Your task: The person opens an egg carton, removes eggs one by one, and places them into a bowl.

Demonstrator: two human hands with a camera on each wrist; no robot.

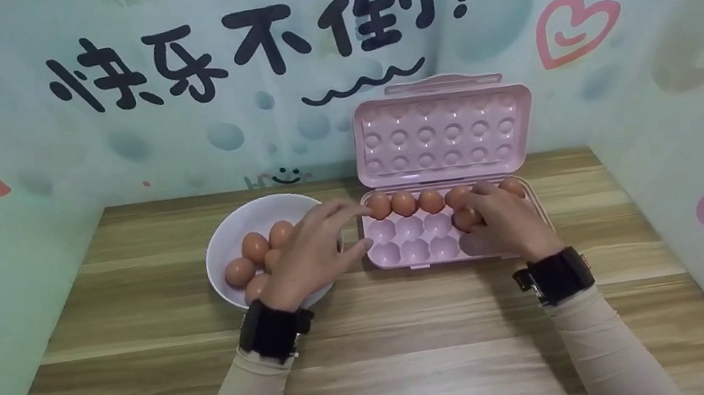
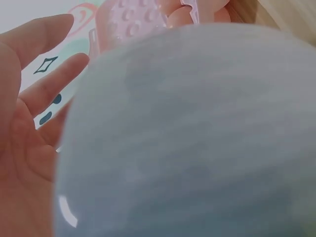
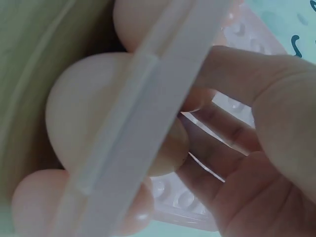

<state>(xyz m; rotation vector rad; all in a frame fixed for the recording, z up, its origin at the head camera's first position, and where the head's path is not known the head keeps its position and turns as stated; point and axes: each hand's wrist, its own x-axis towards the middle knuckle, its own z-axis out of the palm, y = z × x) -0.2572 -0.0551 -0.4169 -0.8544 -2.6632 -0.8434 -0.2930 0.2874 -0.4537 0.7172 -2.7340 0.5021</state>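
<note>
A pink egg carton (image 1: 429,259) lies with its lid (image 1: 444,133) raised; brown eggs fill much of its back row. My right hand (image 1: 507,219) is over its right part, thumb and fingers round an egg (image 1: 466,219) in the middle row. In the right wrist view the hand (image 3: 261,128) is partly behind the carton's side (image 3: 143,113). My left hand (image 1: 315,253) spans the right side of a white bowl (image 1: 217,275) holding several brown eggs (image 1: 255,247). Its spread fingers reach toward the carton's left edge, holding nothing; the left wrist view shows this hand (image 2: 29,108) beside the bowl (image 2: 182,128).
The bowl and carton stand side by side toward the back of a wooden table (image 1: 406,358). A printed cloth (image 1: 285,130) rises behind the table and along both sides.
</note>
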